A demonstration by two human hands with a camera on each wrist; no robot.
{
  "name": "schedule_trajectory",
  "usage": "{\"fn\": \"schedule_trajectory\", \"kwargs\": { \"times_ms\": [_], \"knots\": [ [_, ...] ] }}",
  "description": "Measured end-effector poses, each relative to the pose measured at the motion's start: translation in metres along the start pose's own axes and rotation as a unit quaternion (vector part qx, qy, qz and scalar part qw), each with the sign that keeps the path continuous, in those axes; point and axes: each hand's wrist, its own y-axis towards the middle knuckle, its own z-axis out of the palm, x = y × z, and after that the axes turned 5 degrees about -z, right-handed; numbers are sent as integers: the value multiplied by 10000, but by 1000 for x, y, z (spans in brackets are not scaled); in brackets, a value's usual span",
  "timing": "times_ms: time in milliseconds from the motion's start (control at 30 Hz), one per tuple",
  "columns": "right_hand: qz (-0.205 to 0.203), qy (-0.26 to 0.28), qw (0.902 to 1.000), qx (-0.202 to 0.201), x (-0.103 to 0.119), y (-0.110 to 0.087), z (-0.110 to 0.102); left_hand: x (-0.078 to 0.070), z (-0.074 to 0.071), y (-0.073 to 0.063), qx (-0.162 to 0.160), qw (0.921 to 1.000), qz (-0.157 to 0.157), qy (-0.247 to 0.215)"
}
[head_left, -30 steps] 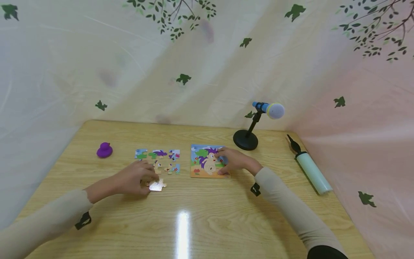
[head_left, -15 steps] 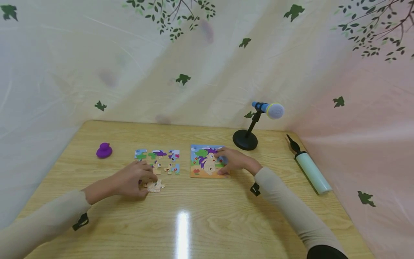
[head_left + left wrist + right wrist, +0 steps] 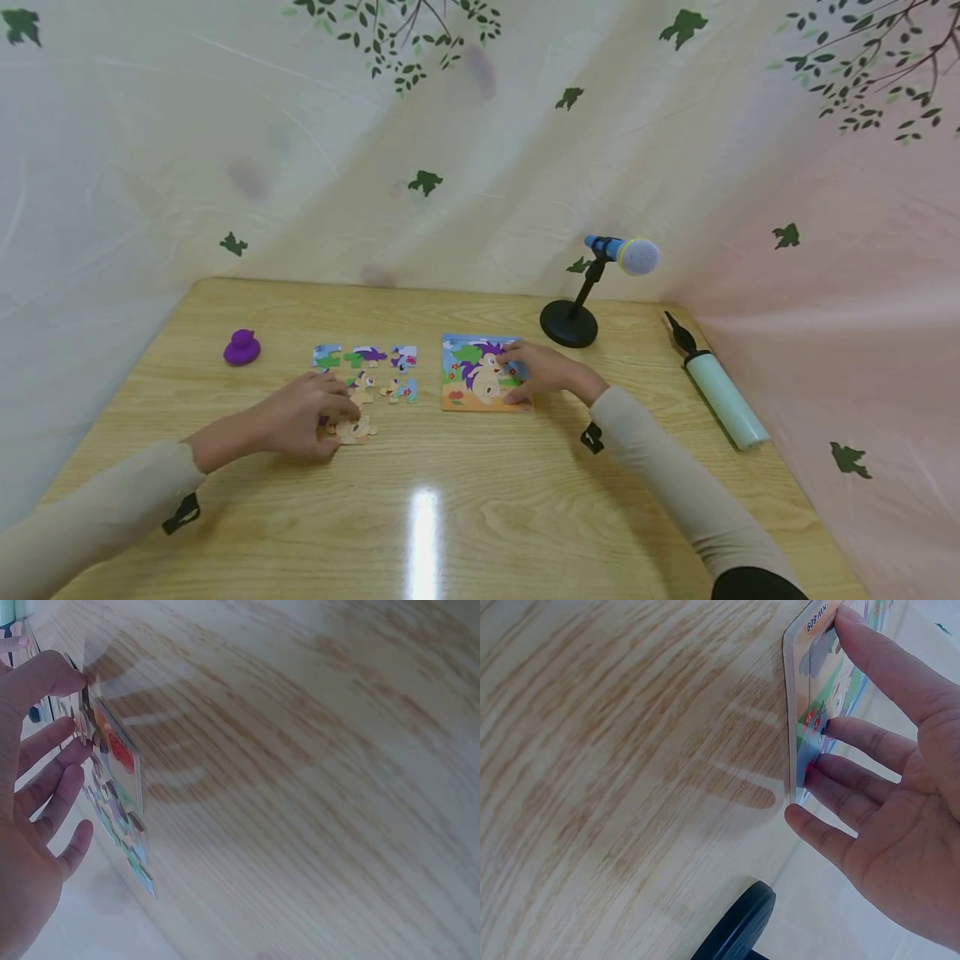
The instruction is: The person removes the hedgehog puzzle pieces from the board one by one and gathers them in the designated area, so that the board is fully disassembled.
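Note:
In the head view my left hand pinches a cream jigsaw piece low over the table, at the front of the loose pieces. Thumb and fingertips are at its edges in the left wrist view, where another piece with a red shape lies close by. Rows of jigsaw pieces lie just beyond, some hidden behind the hand. To the right is a square puzzle board with a purple-haired hedgehog picture. My right hand rests on its right side, fingers fairly straight and spread, thumb near the front edge.
A purple toy duck sits at the left on the wooden table. Behind the board stands a toy microphone on a black stand. At the right lies a pale green hand pump. A patterned sheet hangs behind.
My left hand has shifted slightly left with the cream piece, which lies flatter and no longer glares. The right hand and the board have stayed in place.

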Motion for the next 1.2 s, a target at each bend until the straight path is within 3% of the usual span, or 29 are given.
{"fn": "schedule_trajectory", "kwargs": {
  "times_ms": [1200],
  "knots": [
    [-160, -76, 9998, -68, -4, 0, 1, 1, 3, 1, -110, 9999, -79, -14]
  ]
}}
